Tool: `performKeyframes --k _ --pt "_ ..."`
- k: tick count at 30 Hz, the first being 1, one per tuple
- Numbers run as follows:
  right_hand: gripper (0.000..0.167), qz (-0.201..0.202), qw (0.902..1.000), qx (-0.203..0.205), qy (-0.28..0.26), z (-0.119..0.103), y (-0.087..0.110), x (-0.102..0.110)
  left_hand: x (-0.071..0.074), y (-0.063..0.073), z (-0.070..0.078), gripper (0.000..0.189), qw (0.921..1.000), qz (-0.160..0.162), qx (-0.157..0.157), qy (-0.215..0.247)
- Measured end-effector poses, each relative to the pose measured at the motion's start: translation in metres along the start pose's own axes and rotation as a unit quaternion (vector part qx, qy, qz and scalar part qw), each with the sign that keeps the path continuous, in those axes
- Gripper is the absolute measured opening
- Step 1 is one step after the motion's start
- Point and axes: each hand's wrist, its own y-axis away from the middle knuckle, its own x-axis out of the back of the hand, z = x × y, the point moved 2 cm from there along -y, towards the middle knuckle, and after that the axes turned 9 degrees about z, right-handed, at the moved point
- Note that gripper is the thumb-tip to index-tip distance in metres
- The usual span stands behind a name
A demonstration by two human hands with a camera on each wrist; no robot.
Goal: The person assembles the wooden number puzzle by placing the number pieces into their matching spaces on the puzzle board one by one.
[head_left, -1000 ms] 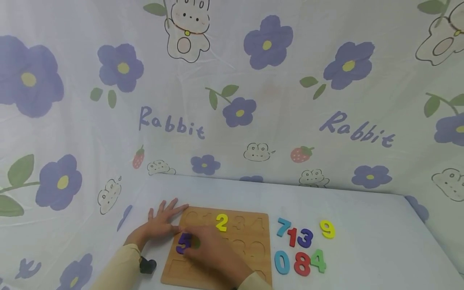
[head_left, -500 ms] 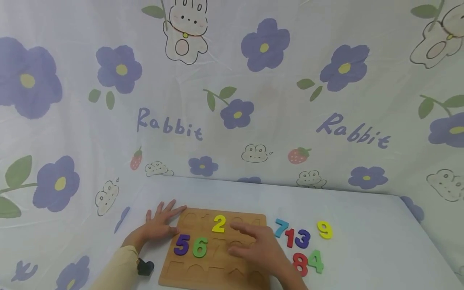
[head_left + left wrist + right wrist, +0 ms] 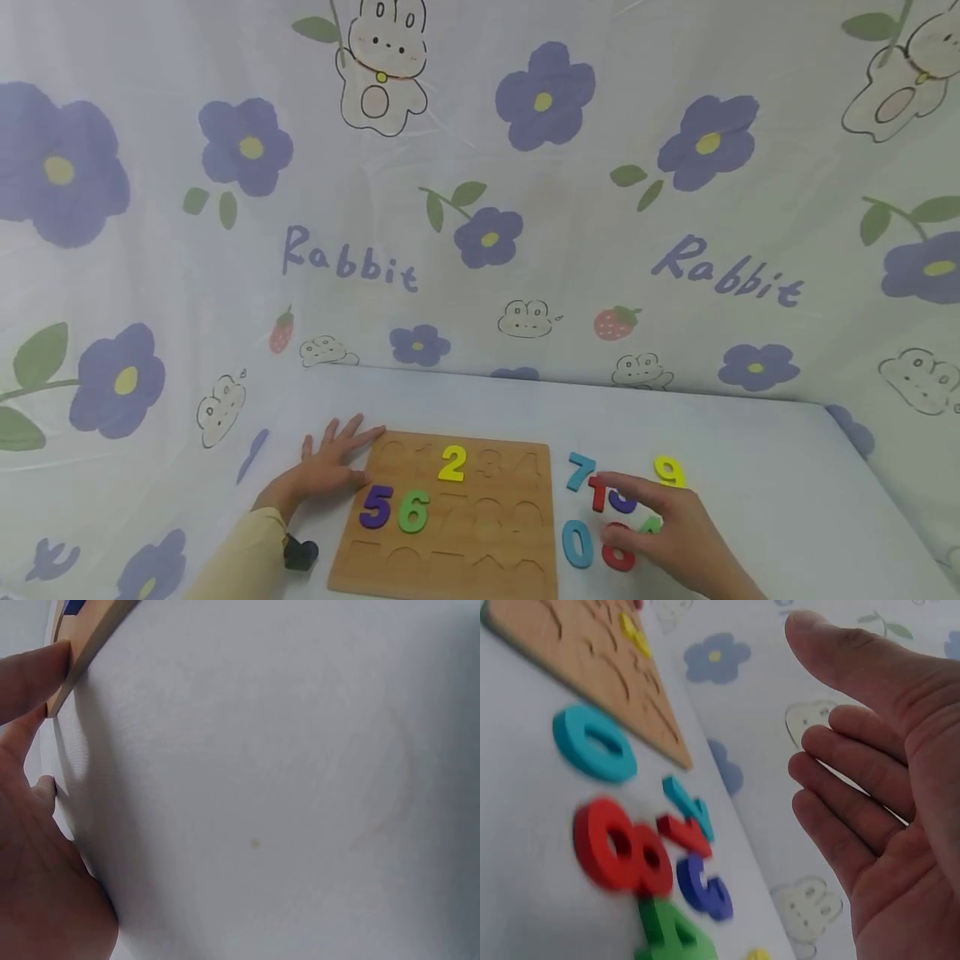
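Observation:
A wooden number puzzle board (image 3: 480, 492) carries a yellow 2 (image 3: 452, 464), a purple 5 (image 3: 377, 507) and a green 6 (image 3: 413, 512). My left hand (image 3: 326, 467) lies spread at the board's left edge, thumb and a fingertip touching it. My right hand (image 3: 671, 529) hovers over the loose numbers with thumb and fingers apart, holding nothing. Below it lie a red 8 (image 3: 619, 846), a purple 3 (image 3: 703, 889), a red 1 (image 3: 684, 834) and a green 4 (image 3: 671, 934), partly hidden by the hand in the head view.
A blue 7 (image 3: 581, 472) and a blue 0 (image 3: 577, 544) lie just right of the board, a yellow 9 (image 3: 669, 472) farther right. A small black object (image 3: 302, 552) sits beside the left sleeve. A printed curtain (image 3: 480, 208) hangs behind the white table (image 3: 787, 500).
My right hand has let go of the green 6, left it on the board beside the 5, and moved right over the loose numbers. My left hand has stayed at the board's edge.

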Motion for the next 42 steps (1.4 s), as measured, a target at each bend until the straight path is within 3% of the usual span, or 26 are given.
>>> performKeyframes --k 10,14,18,20,26,32,42 --pt "0.075 -0.035 0.9941 -0.040 0.095 0.051 0.012 0.034 0.012 0.006 0.021 0.084 0.9996 -0.023 0.019 -0.001" --pt "0.078 -0.040 0.9914 -0.056 0.111 0.064 0.012 0.040 0.010 0.007 0.018 0.082 0.9997 -0.018 0.017 -0.004" --pt "0.081 -0.044 0.9903 -0.078 0.107 0.070 0.014 0.042 0.001 0.002 0.005 0.081 0.9999 -0.006 0.013 -0.007" --pt "0.081 -0.047 0.9898 -0.090 0.099 0.071 0.014 0.042 -0.001 0.000 0.001 0.081 0.9998 -0.006 0.016 -0.010" --pt "0.080 -0.061 0.9870 -0.125 0.082 0.078 0.013 0.032 0.004 0.001 0.009 0.083 0.9995 -0.017 0.023 -0.012" --pt "0.079 -0.059 0.9856 -0.142 0.071 0.091 0.011 0.018 -0.001 -0.002 0.001 0.083 0.9999 -0.003 0.013 -0.010" --pt "0.074 -0.040 0.9863 -0.129 0.095 0.094 0.011 0.005 0.010 0.005 0.017 0.084 0.9995 -0.019 0.022 -0.008"
